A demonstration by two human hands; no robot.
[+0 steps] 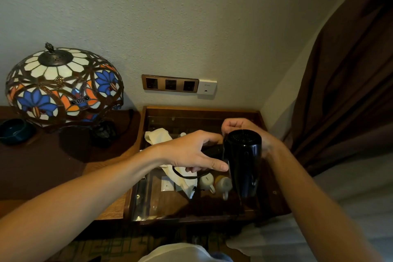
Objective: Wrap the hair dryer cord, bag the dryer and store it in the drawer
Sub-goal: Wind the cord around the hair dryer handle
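Beside the stained-glass lamp (63,86), your open drawer (263,204) holds a cream cloth bag (158,135) and two mugs (214,183). Above it, your left hand (191,152) grasps the black hair dryer (243,159) handle; your right hand (240,126) pinches its cord (182,173) behind.

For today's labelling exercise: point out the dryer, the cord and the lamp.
dryer (242,155): head view, on its black barrel.
cord (180,174): head view, on the hanging loop.
lamp (63,85): head view, on its stained-glass shade.
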